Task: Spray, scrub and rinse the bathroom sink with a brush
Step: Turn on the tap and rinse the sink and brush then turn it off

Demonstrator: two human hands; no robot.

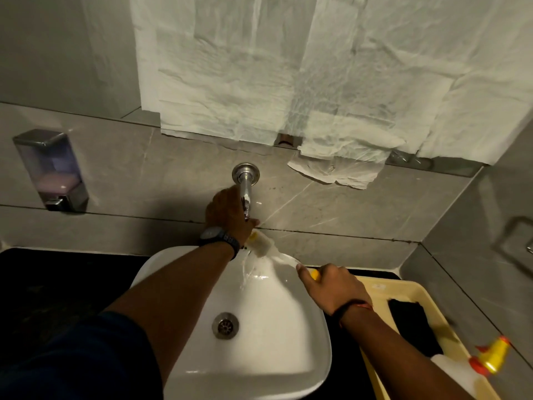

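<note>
A white sink [314, 336] sits on a dark counter, its metal drain [225, 325] near the middle. My left hand [227, 215] is wrapped around the chrome wall tap [245, 186]. Water runs from the tap onto the sink's back rim. My right hand [331, 287] grips the yellow handle of a brush [264, 246], whose white bristle head lies under the stream at the back of the bowl. At the lower right, a white spray bottle with a yellow and orange nozzle [490, 356] lies in a tray.
A cream tray [383, 287] to the right of the sink also holds a black cloth [409, 319]. A soap dispenser [52, 171] hangs on the left wall. White paper [288, 67] covers the mirror above. A wall meets the counter at the right.
</note>
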